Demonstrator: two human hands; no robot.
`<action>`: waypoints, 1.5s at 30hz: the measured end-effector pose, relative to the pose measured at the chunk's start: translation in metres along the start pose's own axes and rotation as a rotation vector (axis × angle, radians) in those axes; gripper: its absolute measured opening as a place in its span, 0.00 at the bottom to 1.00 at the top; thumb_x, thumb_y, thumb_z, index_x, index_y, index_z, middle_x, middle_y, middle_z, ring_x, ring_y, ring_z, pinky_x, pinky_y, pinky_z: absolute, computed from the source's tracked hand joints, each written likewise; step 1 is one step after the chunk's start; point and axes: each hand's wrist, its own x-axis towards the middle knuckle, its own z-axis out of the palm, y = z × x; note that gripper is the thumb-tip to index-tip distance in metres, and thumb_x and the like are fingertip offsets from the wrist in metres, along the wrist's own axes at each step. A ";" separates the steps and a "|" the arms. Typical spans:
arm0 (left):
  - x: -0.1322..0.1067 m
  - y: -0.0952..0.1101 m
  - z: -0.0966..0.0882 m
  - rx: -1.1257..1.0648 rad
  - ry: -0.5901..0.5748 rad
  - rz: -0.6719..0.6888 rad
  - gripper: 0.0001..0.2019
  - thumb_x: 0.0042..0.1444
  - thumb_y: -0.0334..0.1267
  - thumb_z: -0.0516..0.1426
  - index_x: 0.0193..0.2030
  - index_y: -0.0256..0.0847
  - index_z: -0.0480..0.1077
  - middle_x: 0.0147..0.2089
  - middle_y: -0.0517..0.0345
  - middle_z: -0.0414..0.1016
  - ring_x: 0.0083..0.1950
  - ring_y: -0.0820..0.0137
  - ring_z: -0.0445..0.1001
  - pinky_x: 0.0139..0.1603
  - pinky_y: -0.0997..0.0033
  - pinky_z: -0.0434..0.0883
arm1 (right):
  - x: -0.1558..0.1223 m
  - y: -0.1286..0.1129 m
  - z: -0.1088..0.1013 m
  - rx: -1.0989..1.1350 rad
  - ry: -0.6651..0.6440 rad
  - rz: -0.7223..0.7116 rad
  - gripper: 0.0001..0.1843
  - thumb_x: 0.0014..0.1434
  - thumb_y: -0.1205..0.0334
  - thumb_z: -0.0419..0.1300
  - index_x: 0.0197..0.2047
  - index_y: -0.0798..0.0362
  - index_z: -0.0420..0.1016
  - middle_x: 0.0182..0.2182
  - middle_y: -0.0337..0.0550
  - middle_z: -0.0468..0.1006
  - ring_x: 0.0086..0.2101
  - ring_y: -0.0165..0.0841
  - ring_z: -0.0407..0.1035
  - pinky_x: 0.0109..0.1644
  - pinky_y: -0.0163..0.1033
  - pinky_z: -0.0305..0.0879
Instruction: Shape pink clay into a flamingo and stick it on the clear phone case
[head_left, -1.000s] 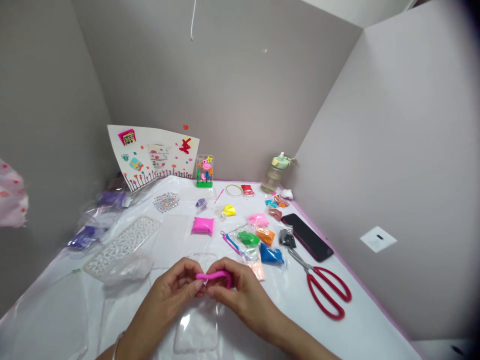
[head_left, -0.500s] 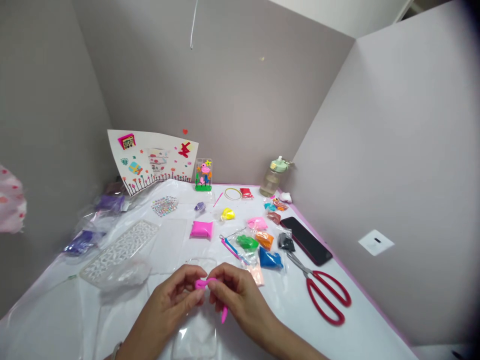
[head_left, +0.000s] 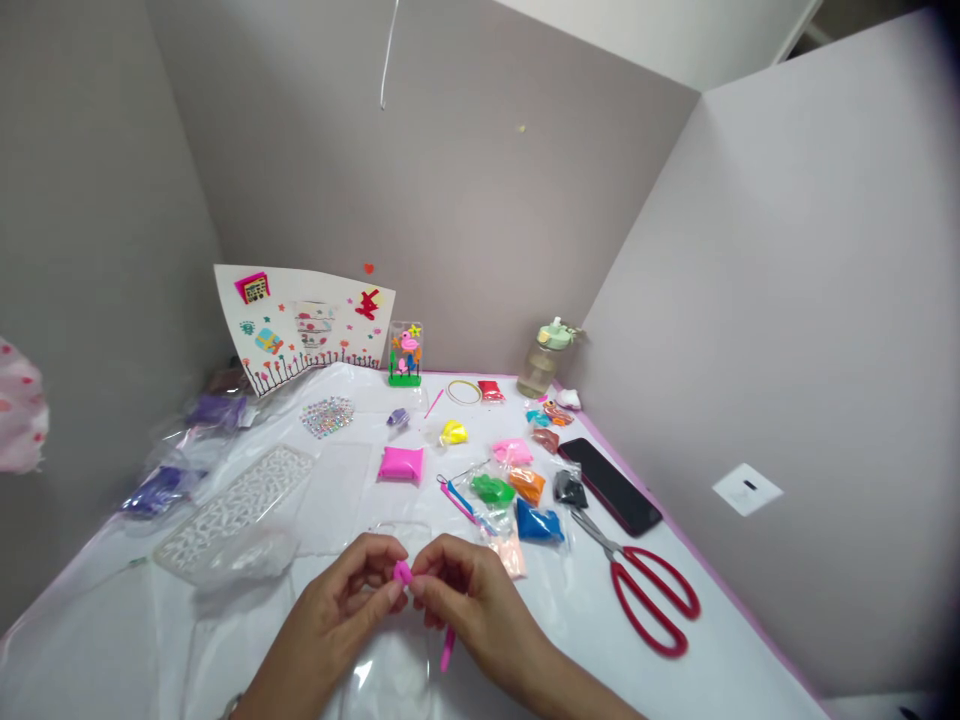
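Pinched between the fingertips of both hands is a small lump of bright pink modelling clay (head_left: 403,572). My left hand (head_left: 346,592) grips it from the left, thumb and forefinger closed. From the right, my right hand (head_left: 476,598) holds the same clay with thumb and forefinger. A slim pink piece (head_left: 448,650) sticks out below the right hand's curled fingers; whether it is a tool or clay I cannot tell. Under the hands lies a clear phone case (head_left: 386,675), partly covered by them. A pink clay packet (head_left: 400,464) rests just beyond.
Red-handled scissors (head_left: 651,600) and a black phone (head_left: 611,485) lie to the right. Several bagged clays, including blue (head_left: 538,522) and green (head_left: 493,490), sit nearer the middle. A white perforated tray (head_left: 236,510) is at left. A bottle (head_left: 544,358) and decorated case (head_left: 406,355) stand behind.
The pink clay looks more bunched up between the fingertips, where a strand stretched between the hands before. The slim pink piece hangs slightly lower. The view has shifted a little.
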 end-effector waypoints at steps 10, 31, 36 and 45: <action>0.000 -0.016 -0.004 0.225 -0.031 0.151 0.09 0.66 0.43 0.56 0.50 0.48 0.70 0.47 0.57 0.77 0.49 0.64 0.77 0.52 0.66 0.74 | 0.006 0.010 -0.002 0.107 -0.052 0.059 0.13 0.55 0.55 0.66 0.33 0.57 0.73 0.21 0.36 0.72 0.21 0.25 0.63 0.25 0.30 0.57; -0.004 -0.014 -0.002 0.712 0.067 0.647 0.08 0.65 0.32 0.55 0.49 0.46 0.64 0.43 0.58 0.73 0.44 0.70 0.76 0.46 0.78 0.73 | 0.006 0.007 -0.001 0.264 0.003 0.118 0.24 0.46 0.46 0.74 0.29 0.58 0.73 0.19 0.37 0.72 0.19 0.24 0.63 0.25 0.30 0.58; -0.005 -0.011 0.001 0.734 0.120 0.684 0.07 0.64 0.30 0.54 0.46 0.45 0.64 0.38 0.59 0.72 0.39 0.71 0.76 0.41 0.79 0.73 | 0.004 0.003 0.002 0.293 -0.014 0.142 0.25 0.44 0.45 0.75 0.28 0.58 0.73 0.19 0.38 0.73 0.19 0.24 0.63 0.25 0.31 0.57; -0.004 -0.012 0.000 0.696 0.058 0.600 0.07 0.67 0.30 0.51 0.47 0.46 0.65 0.40 0.59 0.74 0.42 0.73 0.76 0.44 0.80 0.72 | 0.007 0.009 0.003 0.324 -0.017 0.158 0.22 0.43 0.53 0.75 0.34 0.57 0.73 0.19 0.33 0.71 0.18 0.24 0.62 0.23 0.30 0.59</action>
